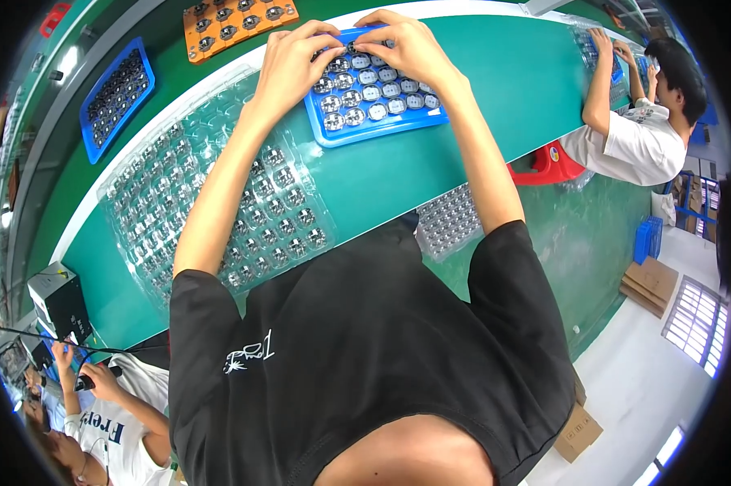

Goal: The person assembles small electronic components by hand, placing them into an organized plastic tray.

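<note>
Together, the left hand (297, 66) and right hand (412, 55) pinch a small dark part (352, 49) between 2 sets of meeting fingertips, each probably steadying it for the other. The part sits just above the far end of a blue tray (382, 134), placed beneath both hands likely for short reach; a clear blister sheet (220, 115) lies under the left forearm (220, 186).

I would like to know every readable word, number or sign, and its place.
Wording is not copied here.
Black shirt: white script.
Lower-left white shirt: dark letters.
Right-hand white shirt: blurred print.
Black box: white marking, too small.
Lower-right cardboard box: marks too small.
Red seat: yellow mark, unreadable.
</note>
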Motion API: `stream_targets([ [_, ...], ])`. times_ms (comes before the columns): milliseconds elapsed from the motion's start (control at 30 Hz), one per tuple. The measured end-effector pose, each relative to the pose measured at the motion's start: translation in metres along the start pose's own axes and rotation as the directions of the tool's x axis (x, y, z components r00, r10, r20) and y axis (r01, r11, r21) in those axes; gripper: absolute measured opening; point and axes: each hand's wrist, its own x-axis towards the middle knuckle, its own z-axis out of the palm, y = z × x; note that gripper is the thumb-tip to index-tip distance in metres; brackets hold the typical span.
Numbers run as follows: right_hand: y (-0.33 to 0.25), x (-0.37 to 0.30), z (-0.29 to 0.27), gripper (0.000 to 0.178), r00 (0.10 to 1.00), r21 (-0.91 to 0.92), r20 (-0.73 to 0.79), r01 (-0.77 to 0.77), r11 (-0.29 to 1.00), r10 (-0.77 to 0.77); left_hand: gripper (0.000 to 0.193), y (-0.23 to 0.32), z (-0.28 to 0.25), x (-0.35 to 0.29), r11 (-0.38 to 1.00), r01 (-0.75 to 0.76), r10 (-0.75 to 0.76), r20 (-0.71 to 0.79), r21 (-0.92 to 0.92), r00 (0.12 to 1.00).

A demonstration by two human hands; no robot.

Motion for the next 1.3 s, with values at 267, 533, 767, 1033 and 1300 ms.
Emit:
stream_targets([
  [267, -0.003, -0.001, -0.001, 0.017, 1.0, -0.009, 0.001, -0.023, 1.0, 0.023, 0.017, -0.008, 0.0, 0.005, 0.994, 0.036, -0.03, 0.052, -0.104, 0.998],
  [533, -0.004, -0.003, 0.002, 0.016, 0.999, -0.014, -0.011, -0.033, 0.999, 0.033, 0.018, -0.01, -0.001, -0.002, 1.0, -0.008, 0.009, 0.076, -0.015, 0.997],
  [767, 0.0, -0.004, 0.006, 0.015, 1.0, -0.028, -0.016, -0.026, 0.999, 0.026, 0.016, -0.012, -0.001, -0.002, 0.996, -0.083, 0.08, 0.068, 0.041, 0.994],
  [1033, 0.001, -0.005, 0.008, 0.014, 0.999, -0.031, -0.035, -0.018, 0.999, 0.017, 0.017, -0.008, -0.001, -0.002, 0.998, -0.056, 0.055, 0.054, 0.027, 0.997],
  [1300, -0.016, 0.002, -0.01, 0.016, 0.996, 0.084, 0.064, -0.069, 0.994, 0.064, 0.019, -0.005, -0.001, -0.002, 0.995, -0.071, 0.064, 0.101, 0.068, 0.993],
])
